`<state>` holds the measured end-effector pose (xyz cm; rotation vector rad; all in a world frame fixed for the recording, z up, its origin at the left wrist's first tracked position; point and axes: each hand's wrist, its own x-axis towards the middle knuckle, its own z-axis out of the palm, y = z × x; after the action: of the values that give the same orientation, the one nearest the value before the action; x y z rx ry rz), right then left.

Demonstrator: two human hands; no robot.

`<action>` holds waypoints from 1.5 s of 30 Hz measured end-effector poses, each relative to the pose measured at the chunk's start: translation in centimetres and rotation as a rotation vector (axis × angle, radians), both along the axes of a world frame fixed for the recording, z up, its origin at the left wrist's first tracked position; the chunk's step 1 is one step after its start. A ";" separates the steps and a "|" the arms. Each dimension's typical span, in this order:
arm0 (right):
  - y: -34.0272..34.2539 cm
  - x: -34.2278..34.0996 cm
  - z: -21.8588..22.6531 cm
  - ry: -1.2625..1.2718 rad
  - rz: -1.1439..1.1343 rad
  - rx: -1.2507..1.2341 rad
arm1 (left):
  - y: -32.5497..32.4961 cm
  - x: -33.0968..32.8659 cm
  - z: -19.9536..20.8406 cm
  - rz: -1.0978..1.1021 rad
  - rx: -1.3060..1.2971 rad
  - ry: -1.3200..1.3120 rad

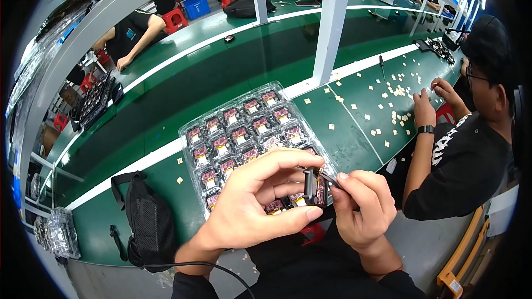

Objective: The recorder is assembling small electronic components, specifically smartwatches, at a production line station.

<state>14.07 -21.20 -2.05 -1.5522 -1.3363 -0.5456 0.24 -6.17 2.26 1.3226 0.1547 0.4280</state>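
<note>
Between the thumb and fingers of my left hand [257, 202] is a small black electronic device housing [308, 185], held upright over a clear plastic tray [194, 180]. My right hand [366, 210] pinches a thin dark piece [330, 180] against the housing's right side. Whether that piece is a tool or part of the device, I cannot tell. Below my hands, the tray's pockets hold rows of small open electronic units [240, 135] with reddish boards and white parts. My left hand hides the tray's near middle.
A black bag [148, 221] lies on the green workbench [100, 210] at left. Stacked clear trays [58, 235] stand at the far left. Small pale squares [396, 91] and a screwdriver [381, 66] lie at right, beside a seated co-worker [460, 155]. A grey post [331, 27] rises ahead.
</note>
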 end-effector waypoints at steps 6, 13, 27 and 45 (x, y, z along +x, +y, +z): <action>0.0 0.4 -0.2 0.013 0.047 0.028 | 0.1 0.0 0.0 -0.003 -0.017 -0.005; -0.1 0.5 0.1 0.228 0.135 -0.040 | 0.2 0.0 -0.1 -0.021 0.031 -0.031; -0.1 0.2 0.1 0.126 0.038 -0.035 | 0.3 0.1 0.0 -0.009 0.051 -0.010; -0.3 0.3 -0.3 0.203 0.082 -0.037 | 0.5 0.1 -0.5 -0.028 0.072 -0.040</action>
<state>14.37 -21.55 -2.31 -1.5320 -1.2539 -0.3047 0.38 -5.72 1.77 1.3842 0.0880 0.4390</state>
